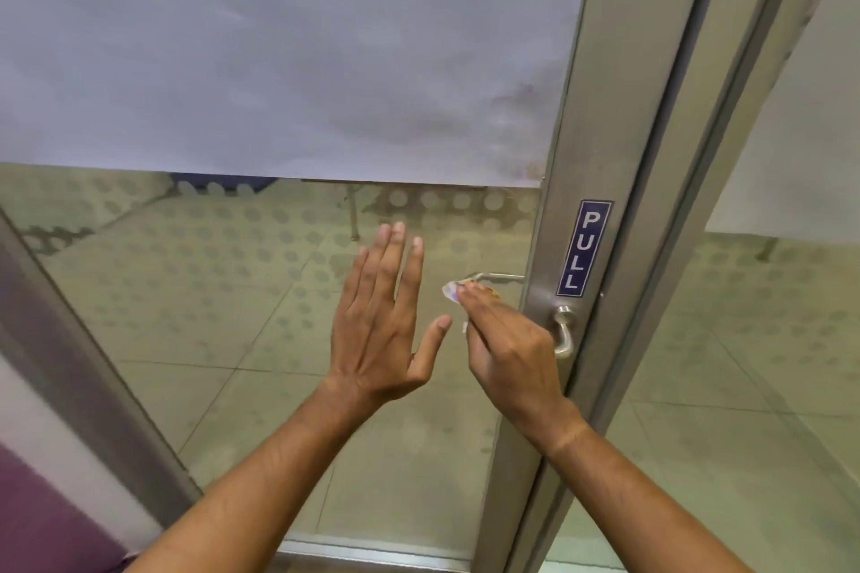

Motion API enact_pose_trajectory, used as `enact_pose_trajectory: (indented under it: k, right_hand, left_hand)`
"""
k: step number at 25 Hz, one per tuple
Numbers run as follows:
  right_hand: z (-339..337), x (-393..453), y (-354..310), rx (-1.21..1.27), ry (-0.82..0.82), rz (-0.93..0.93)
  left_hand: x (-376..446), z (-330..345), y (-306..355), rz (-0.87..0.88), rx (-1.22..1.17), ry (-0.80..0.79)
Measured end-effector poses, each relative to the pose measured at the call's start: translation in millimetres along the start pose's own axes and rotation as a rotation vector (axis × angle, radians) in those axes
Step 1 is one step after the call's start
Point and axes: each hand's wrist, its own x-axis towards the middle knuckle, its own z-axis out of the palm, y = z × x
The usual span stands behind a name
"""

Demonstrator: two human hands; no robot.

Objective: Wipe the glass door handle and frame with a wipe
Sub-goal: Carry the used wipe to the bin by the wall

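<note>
Nearest to where I stand are the person's two forearms, reaching up and forward toward the door. Taking the PULL sticker (pixel 584 248) as the marker: the tall metal door frame (pixel 619 116) carries it and runs steeply up and down, leaning a little to the right at the top. The glass pane (pixel 232 293) fills everything to the left of the sticker, its upper part frosted.

The left hand (pixel 381 321) is well left of the sticker and lower, flat with fingers straight and spread, holding nothing; whether the palm actually touches the glass I cannot tell. The right hand (pixel 505 347) is below and just left of the sticker, fingers curled over the wipe (pixel 450 292), which peeks out white at the fingertips.

The door handle (pixel 564 333) sits directly under the sticker, touching or just beside the right hand's knuckles, its lever mostly hidden beneath that hand. So the right hand is clearly nearer, and the frame's long upright run lies immediately to its right, likely calling for up-and-down strokes
</note>
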Motion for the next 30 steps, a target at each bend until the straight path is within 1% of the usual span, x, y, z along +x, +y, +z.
enact_pose_trajectory:
  k: [4,9,16,19,24,30]
  right_hand:
    - [35,-16,-54,0.134,-0.055,-0.065]
    - [77,-33,-123,0.242,-0.163,-0.205]
    - [133,-31,-231,0.353,-0.242,-0.286]
    - [165,-32,-286,0.390,-0.260,-0.287]
    - [213,-44,-368,0.450,-0.332,-0.263]
    - [256,-53,-433,0.526,-0.465,-0.246]
  left_hand:
    - [-71,-27,-18,-0.146,0.037,-0.121]
    - [-148,-71,-53,-0.298,0.132,-0.257]
    - [-229,-147,-117,-0.524,0.224,-0.379]
    - [-265,-179,-152,-0.603,0.219,-0.421]
    - [-325,-222,-207,-0.673,0.205,-0.471]
    - [-379,-252,-254,-0.781,0.220,-0.546]
